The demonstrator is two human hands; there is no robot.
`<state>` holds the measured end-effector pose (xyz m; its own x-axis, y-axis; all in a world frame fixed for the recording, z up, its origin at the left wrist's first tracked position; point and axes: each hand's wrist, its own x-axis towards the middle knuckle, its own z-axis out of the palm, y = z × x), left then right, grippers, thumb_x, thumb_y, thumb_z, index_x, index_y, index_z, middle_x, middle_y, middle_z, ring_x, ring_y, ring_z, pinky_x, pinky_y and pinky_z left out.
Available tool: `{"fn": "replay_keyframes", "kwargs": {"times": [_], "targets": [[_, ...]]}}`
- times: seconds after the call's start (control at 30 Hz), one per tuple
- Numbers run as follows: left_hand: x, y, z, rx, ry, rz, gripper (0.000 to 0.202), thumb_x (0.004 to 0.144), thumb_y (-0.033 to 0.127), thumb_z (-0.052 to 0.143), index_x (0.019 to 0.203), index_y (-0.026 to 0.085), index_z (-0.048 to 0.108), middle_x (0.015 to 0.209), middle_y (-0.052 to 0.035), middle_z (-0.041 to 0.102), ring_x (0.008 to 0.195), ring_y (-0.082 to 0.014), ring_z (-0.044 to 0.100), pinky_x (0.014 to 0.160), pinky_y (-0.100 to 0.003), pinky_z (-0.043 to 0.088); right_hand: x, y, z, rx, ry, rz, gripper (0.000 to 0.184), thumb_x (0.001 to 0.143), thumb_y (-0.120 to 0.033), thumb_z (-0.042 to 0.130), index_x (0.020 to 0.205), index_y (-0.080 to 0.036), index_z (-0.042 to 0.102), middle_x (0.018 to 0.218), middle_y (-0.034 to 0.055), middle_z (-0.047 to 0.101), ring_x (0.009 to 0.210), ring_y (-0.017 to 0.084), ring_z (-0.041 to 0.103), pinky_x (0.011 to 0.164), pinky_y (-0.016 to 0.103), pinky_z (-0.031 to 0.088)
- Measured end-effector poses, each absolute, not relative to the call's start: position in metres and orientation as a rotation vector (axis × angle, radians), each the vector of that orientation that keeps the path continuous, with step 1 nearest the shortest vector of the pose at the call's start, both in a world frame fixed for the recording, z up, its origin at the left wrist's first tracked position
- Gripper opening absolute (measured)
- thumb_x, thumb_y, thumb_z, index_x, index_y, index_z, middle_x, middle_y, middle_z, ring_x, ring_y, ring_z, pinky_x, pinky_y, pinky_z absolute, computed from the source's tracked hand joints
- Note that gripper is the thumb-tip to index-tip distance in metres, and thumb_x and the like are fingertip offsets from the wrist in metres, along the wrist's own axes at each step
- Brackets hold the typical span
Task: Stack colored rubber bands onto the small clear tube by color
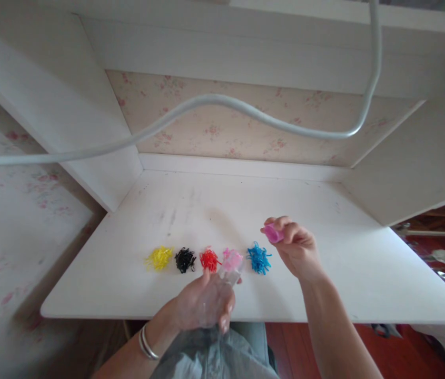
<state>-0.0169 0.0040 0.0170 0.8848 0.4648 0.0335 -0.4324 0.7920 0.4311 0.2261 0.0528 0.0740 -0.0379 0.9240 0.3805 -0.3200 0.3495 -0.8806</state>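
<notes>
My left hand (210, 302) is wrapped round a clear plastic bottle (228, 276), its neck tilted away from me over the table's front part. Between the fingertips of my right hand (295, 242) is a pink cap (273, 233), raised above the table and apart from the bottle. Small strips that look like rubber bands lie in a row of piles: yellow (159, 258), black (185, 260), red (208, 259), pink (232, 258) and blue (259, 258). The bottle's neck partly covers the pink pile. The blue pile lies between my two hands.
The white table (127, 284) has a low ledge along its back and panels on both sides. A white cable (222, 100) crosses the view above it. Overhead is a white shelf (246, 58). At right below the table, a reddish floor (404, 352) shows with some objects on it.
</notes>
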Motion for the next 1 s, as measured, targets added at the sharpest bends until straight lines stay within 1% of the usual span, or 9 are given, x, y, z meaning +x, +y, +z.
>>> {"fn": "replay_keyframes", "kwargs": {"times": [0.03,0.1,0.2,0.3,0.43,0.6,0.7,0.8,1.0], "targets": [[-0.022,0.011,0.023,0.559,0.146,0.549,0.053,0.08,0.059,0.053,0.109,0.015,0.06,0.078,-0.0059,0.063,0.064,-0.0142,0.059,0.061,-0.026,0.045,0.232,0.057,0.068,-0.772,-1.24,1.111,0.015,0.07,-0.013,0.07,0.071,-0.023,0.059,0.094,-0.0013,0.053,0.096,0.016,0.053,0.088,0.04,0.045],[-0.033,0.027,0.039,0.839,0.349,0.656,0.041,0.078,0.046,0.064,0.101,0.012,0.061,0.092,-0.0094,0.064,0.082,-0.016,0.059,0.072,-0.026,0.043,0.246,0.063,0.051,-1.004,-1.343,1.045,0.021,0.069,-0.016,0.068,0.088,-0.024,0.063,0.103,0.0009,0.053,0.096,0.016,0.052,0.088,0.039,0.045],[-0.045,0.056,0.057,1.157,0.648,0.698,0.04,0.078,0.036,0.067,0.11,0.016,0.056,0.103,-0.0076,0.061,0.091,-0.0162,0.056,0.078,-0.026,0.042,0.271,0.068,0.016,-1.39,-1.431,0.826,0.028,0.07,-0.023,0.066,0.098,-0.023,0.066,0.112,0.0041,0.051,0.102,0.018,0.052,0.09,0.038,0.042],[-0.048,0.087,0.055,1.479,0.898,0.732,0.044,0.075,0.035,0.069,0.113,0.019,0.053,0.107,-0.0064,0.061,0.1,-0.0187,0.056,0.089,-0.031,0.042,0.293,0.065,-0.018,-1.628,-1.292,0.674,0.041,0.07,-0.035,0.066,0.109,-0.023,0.064,0.115,0.0058,0.047,0.087,0.016,0.058,0.08,0.035,0.048],[-0.042,0.124,0.029,1.717,1.168,0.82,0.046,0.071,0.034,0.07,0.111,0.018,0.055,0.113,-0.0086,0.061,0.104,-0.0219,0.058,0.093,-0.037,0.043,0.313,0.058,-0.044,-1.87,-1.112,0.46,0.043,0.069,-0.049,0.064,0.103,-0.022,0.065,0.115,0.008,0.046,0.067,0.012,0.059,0.064,0.032,0.051],[-0.032,0.148,0.005,1.908,1.274,0.802,0.043,0.071,0.034,0.068,0.11,0.018,0.058,0.111,-0.0076,0.062,0.104,-0.0224,0.058,0.091,-0.036,0.045,0.317,0.056,-0.047,-1.937,-1.262,0.205,0.036,0.072,-0.052,0.06,0.09,-0.022,0.065,0.103,0.0069,0.054,0.084,0.02,0.059,0.079,0.037,0.047],[-0.029,0.151,0.003,1.955,1.295,0.795,0.039,0.073,0.032,0.065,0.109,0.018,0.059,0.108,-0.0069,0.063,0.101,-0.0209,0.058,0.09,-0.035,0.046,0.314,0.06,-0.05,-1.86,-1.344,0.121,0.034,0.074,-0.05,0.059,0.091,-0.021,0.065,0.103,0.0075,0.056,0.094,0.022,0.056,0.086,0.038,0.044],[-0.027,0.151,0.002,1.994,1.32,0.8,0.037,0.074,0.032,0.064,0.108,0.018,0.06,0.106,-0.0066,0.063,0.098,-0.0197,0.059,0.089,-0.034,0.046,0.311,0.068,-0.055,-1.818,-1.372,0.119,0.034,0.074,-0.047,0.058,0.095,-0.021,0.064,0.11,0.0089,0.055,0.095,0.022,0.056,0.085,0.037,0.044],[-0.029,0.149,-0.003,2.009,1.393,0.806,0.043,0.071,0.033,0.067,0.111,0.019,0.059,0.104,-0.0069,0.064,0.093,-0.0199,0.061,0.084,-0.033,0.048,0.307,0.082,-0.061,-1.865,-1.399,0.222,0.034,0.07,-0.04,0.058,0.097,-0.02,0.061,0.1,0.007,0.059,0.086,0.021,0.058,0.079,0.036,0.046]]}}
